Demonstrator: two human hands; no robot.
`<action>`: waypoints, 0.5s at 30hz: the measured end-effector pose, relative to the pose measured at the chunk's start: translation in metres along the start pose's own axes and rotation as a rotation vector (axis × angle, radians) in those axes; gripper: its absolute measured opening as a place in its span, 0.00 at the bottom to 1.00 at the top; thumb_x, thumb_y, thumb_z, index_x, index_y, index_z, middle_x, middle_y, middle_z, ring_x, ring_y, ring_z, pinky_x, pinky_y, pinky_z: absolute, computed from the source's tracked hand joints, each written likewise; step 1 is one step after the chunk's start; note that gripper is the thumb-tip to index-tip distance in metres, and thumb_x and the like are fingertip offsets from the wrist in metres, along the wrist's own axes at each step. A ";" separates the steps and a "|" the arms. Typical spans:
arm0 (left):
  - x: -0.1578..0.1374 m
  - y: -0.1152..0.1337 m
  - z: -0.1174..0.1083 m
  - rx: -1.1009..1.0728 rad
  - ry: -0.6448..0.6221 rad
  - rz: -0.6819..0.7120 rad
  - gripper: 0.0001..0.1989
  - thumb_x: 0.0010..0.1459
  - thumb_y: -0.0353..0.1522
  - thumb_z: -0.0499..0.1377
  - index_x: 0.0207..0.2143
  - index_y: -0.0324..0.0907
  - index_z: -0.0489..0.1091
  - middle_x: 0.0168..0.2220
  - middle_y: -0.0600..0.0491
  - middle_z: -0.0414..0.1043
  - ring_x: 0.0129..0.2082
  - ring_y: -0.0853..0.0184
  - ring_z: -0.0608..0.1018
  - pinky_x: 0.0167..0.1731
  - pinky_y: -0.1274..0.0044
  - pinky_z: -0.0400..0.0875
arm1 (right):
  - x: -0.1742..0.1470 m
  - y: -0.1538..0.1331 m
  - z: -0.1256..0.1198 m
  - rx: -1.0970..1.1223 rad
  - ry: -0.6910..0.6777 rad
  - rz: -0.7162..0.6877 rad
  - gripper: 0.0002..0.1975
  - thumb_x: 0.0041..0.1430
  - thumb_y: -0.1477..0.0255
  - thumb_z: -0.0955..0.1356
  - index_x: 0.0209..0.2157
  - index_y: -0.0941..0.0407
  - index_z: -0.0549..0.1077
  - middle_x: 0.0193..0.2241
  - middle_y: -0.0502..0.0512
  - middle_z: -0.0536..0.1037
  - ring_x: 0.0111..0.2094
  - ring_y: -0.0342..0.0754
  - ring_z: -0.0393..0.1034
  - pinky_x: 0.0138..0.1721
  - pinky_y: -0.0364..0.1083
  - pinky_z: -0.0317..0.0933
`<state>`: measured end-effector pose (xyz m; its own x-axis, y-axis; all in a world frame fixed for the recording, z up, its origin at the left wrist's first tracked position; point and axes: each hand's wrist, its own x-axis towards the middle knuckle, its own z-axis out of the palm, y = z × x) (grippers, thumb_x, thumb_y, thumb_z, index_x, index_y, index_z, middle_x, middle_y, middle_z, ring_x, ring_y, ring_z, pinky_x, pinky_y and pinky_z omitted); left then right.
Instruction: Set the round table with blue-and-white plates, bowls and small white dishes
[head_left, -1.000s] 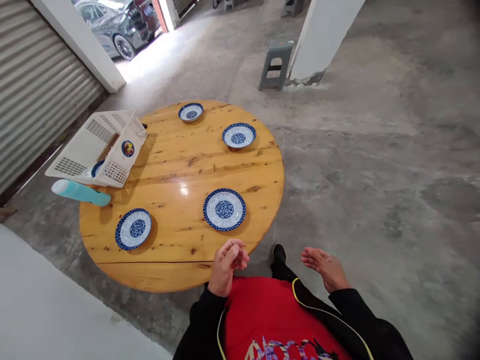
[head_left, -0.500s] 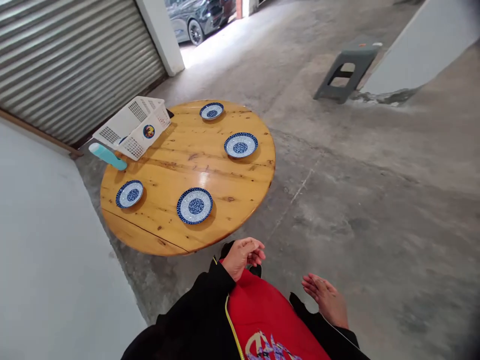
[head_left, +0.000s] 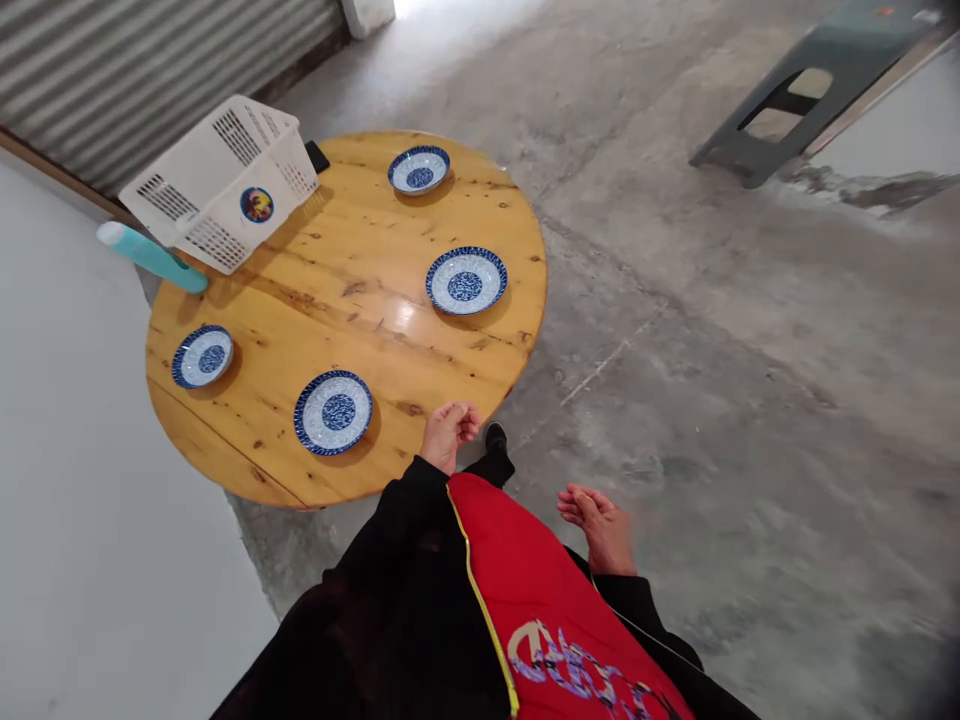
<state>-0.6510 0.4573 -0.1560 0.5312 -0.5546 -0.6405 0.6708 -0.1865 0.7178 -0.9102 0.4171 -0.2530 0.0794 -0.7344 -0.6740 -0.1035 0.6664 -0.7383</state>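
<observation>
My left hand [head_left: 450,436] hovers at the near right edge of the round wooden table [head_left: 390,355], fingers loosely curled and nothing in them. Closest to it is a blue-and-white plate [head_left: 333,412], with a gap between. My right hand [head_left: 600,525] hangs over the concrete floor in front of my red shirt, fingers stretched out, empty. Another patterned plate [head_left: 466,281] lies near the table's right side. A third plate [head_left: 418,170] is at the far edge, and one more plate [head_left: 202,357] sits at the left.
A white plastic basket [head_left: 217,190] stands on the table's far left, with a dark flat object [head_left: 316,157] behind it. Beside the basket a turquoise bottle-like object [head_left: 150,252] leans outward. A grey stool [head_left: 810,95] stands at the right. A white wall [head_left: 90,480] borders the left.
The table and plates have shifted left and grown nearer in view. Both hands have moved up and left in the picture, the left now overlapping the table edge.
</observation>
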 end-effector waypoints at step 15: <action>0.127 0.039 0.097 -0.168 0.332 -0.041 0.17 0.61 0.43 0.68 0.34 0.37 0.71 0.26 0.51 0.77 0.20 0.76 0.73 0.23 0.83 0.63 | 0.141 -0.134 -0.010 -0.087 -0.033 0.010 0.24 0.36 0.54 0.80 0.32 0.55 0.77 0.26 0.53 0.82 0.25 0.46 0.77 0.26 0.42 0.71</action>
<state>-0.6074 0.3010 -0.1826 0.6222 -0.2515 -0.7414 0.7562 -0.0518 0.6522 -0.8947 0.2233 -0.2485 0.1110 -0.7224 -0.6825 -0.1897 0.6587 -0.7281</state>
